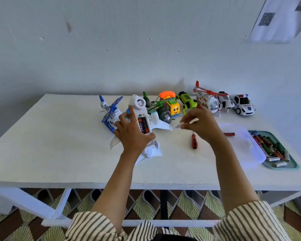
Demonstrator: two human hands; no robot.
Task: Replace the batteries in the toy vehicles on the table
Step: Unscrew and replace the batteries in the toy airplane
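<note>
A white toy plane [152, 117] lies belly up on the white table [59, 145]. Its battery bay is uncovered and red and black batteries [143, 125] sit in it. My left hand [132, 131] grips the plane's body beside the bay, thumb at the near end. My right hand [201, 123] is raised to the right of the plane and pinches a small white flat piece [178, 126], blurred, possibly the bay cover. A red-handled screwdriver [194, 141] lies on the table below that hand.
A row of toys stands at the back: a blue and white plane [109, 112], a green helicopter [161, 110], a yellow phone car [172, 105], a green robot [188, 101], two red and white helicopters [208, 100], a police car [244, 105]. At right a teal tray [285, 166] of batteries, a clear lid [241, 141], a loose red battery [229, 134].
</note>
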